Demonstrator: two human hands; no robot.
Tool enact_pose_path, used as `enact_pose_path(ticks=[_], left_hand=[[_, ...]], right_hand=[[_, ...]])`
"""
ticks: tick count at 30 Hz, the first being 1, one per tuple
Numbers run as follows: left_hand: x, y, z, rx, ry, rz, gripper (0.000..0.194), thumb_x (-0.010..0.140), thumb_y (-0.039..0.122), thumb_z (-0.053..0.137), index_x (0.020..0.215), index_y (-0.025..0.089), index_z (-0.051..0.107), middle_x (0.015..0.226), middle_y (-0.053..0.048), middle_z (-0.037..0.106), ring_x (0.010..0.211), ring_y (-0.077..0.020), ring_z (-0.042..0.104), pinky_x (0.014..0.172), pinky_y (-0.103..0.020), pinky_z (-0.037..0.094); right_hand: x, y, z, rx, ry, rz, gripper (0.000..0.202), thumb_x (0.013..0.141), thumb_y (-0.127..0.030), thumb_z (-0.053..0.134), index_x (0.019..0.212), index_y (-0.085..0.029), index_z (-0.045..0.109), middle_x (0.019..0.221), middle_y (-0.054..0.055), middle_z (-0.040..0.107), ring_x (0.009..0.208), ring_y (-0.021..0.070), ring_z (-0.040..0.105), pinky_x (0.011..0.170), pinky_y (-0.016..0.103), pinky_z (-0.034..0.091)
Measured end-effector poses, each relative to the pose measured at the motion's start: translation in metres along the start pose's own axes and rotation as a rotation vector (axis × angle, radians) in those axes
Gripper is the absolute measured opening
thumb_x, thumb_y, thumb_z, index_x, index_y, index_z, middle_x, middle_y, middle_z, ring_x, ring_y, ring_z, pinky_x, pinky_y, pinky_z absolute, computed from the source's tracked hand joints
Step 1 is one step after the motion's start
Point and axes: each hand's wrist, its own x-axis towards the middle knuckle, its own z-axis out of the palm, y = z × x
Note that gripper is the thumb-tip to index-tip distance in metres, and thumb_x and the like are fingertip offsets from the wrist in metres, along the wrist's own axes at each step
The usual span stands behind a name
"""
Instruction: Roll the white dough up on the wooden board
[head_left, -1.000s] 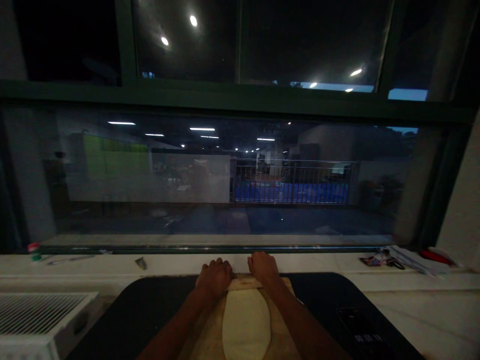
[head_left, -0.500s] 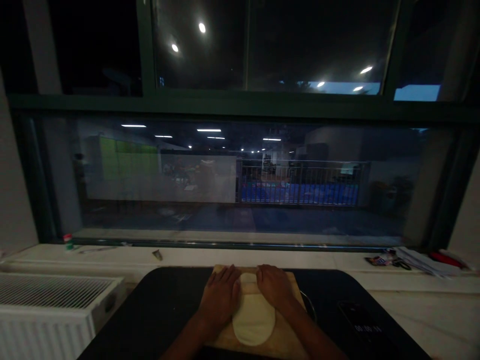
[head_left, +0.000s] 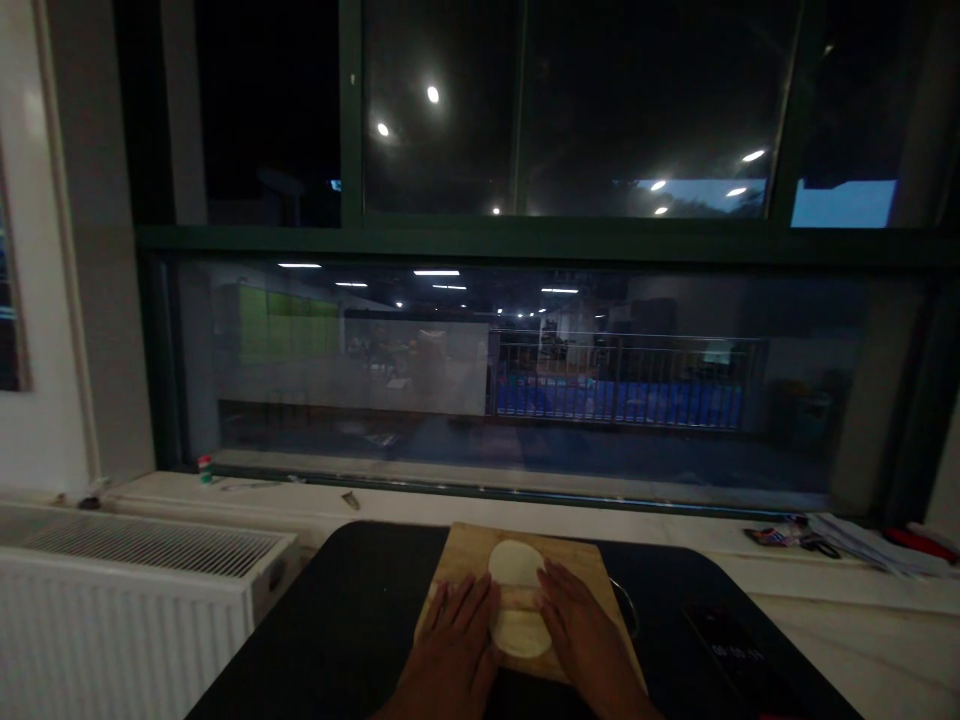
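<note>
A flat oval of pale dough (head_left: 517,560) lies on a wooden board (head_left: 469,545) on the dark table. Across the dough runs a light rolling pin (head_left: 519,598), its ends under my hands. My left hand (head_left: 457,640) rests on the pin's left part, fingers stretched forward and lying flat. On the right part lies my right hand (head_left: 585,635), its fingers also extended rather than wrapped round the pin. Both palms are low, near the board's front edge.
A phone (head_left: 724,645) lies on the table's right side. Behind the table, the windowsill (head_left: 420,505) holds a small red-capped container (head_left: 205,469) at left and papers (head_left: 862,540) at right. A white radiator (head_left: 150,600) stands at the left.
Both hands and the rolling pin have moved back towards me, uncovering the far part of the dough and board. My fingers are straighter. The camera view has shifted left.
</note>
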Motion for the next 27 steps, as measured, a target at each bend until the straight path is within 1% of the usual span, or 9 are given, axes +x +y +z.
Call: enact_pose_path(ticks=[4,7,10,12,15,18,21,24,27], left_hand=[[-0.009,-0.007,0.006,-0.026,-0.03,0.079,0.058,0.099,0.046,0.03,0.153,0.032,0.012,0.158,0.002,0.011,0.145,-0.0266,0.012,0.118,-0.052,0.013],[-0.009,-0.007,0.005,-0.024,-0.012,0.081,0.057,0.1,0.047,0.026,0.153,0.031,0.012,0.158,0.001,0.013,0.145,-0.025,0.014,0.119,-0.051,0.013],[-0.002,-0.004,-0.003,-0.017,0.011,0.059,0.055,0.101,0.048,0.021,0.152,0.03,0.016,0.158,0.0,0.018,0.145,-0.0244,0.016,0.119,-0.051,0.012],[0.006,-0.003,-0.01,-0.011,0.01,0.05,0.054,0.101,0.047,0.02,0.152,0.028,0.019,0.158,-0.001,0.02,0.145,-0.0242,0.017,0.118,-0.051,0.012],[0.022,-0.008,-0.015,0.003,0.007,0.043,0.055,0.101,0.044,0.019,0.151,0.024,0.022,0.157,-0.003,0.024,0.144,-0.0234,0.02,0.118,-0.05,0.013],[0.042,-0.017,-0.012,0.025,0.015,0.028,0.055,0.101,0.043,0.018,0.151,0.022,0.026,0.156,-0.006,0.028,0.143,-0.0235,0.024,0.118,-0.051,0.013],[0.063,-0.028,-0.006,0.037,0.028,-0.001,0.056,0.101,0.045,0.016,0.15,0.021,0.028,0.155,-0.007,0.031,0.143,-0.0239,0.025,0.117,-0.052,0.013],[0.08,-0.035,-0.004,0.038,0.067,-0.016,0.054,0.101,0.046,0.013,0.147,0.026,0.033,0.153,-0.004,0.036,0.141,-0.023,0.028,0.116,-0.051,0.016],[0.094,-0.037,-0.006,0.087,0.112,-0.031,0.055,0.101,0.047,0.011,0.141,0.028,0.043,0.146,-0.005,0.048,0.136,-0.0246,0.039,0.112,-0.05,0.024]], right_hand=[[-0.011,0.003,-0.005,0.043,0.001,-0.029,0.041,0.094,-0.037,0.042,0.129,-0.026,0.06,0.136,0.002,0.056,0.129,0.0224,0.048,0.114,0.042,0.032],[-0.01,0.003,-0.007,0.039,-0.033,-0.009,0.043,0.095,-0.038,0.039,0.131,-0.025,0.058,0.139,0.001,0.053,0.132,0.0208,0.044,0.113,0.039,0.033],[-0.001,0.002,-0.008,-0.007,-0.057,-0.015,0.049,0.096,-0.042,0.035,0.137,-0.021,0.053,0.145,0.002,0.046,0.137,0.0215,0.036,0.115,0.039,0.029],[0.008,0.002,-0.007,-0.051,-0.055,-0.026,0.051,0.097,-0.044,0.032,0.139,-0.019,0.05,0.146,0.004,0.045,0.139,0.0228,0.034,0.116,0.042,0.025],[0.028,0.003,-0.004,-0.113,-0.066,-0.044,0.05,0.099,-0.042,0.028,0.133,-0.019,0.057,0.141,0.006,0.052,0.135,0.0232,0.039,0.116,0.042,0.024],[0.051,0.003,-0.002,-0.2,-0.082,-0.026,0.048,0.1,-0.037,0.027,0.122,-0.019,0.065,0.13,0.008,0.061,0.125,0.0223,0.051,0.11,0.037,0.03],[0.072,0.004,0.001,-0.257,-0.072,0.036,0.047,0.1,-0.034,0.027,0.109,-0.018,0.07,0.115,0.011,0.069,0.109,0.0223,0.062,0.099,0.034,0.04],[0.088,0.006,0.005,-0.276,-0.058,0.089,0.046,0.1,-0.036,0.029,0.097,-0.018,0.071,0.098,0.011,0.073,0.096,0.0231,0.066,0.088,0.032,0.044],[0.1,0.008,0.009,-0.289,-0.037,0.151,0.052,0.1,-0.04,0.025,0.091,-0.017,0.071,0.092,0.011,0.073,0.091,0.0236,0.067,0.083,0.032,0.044]])
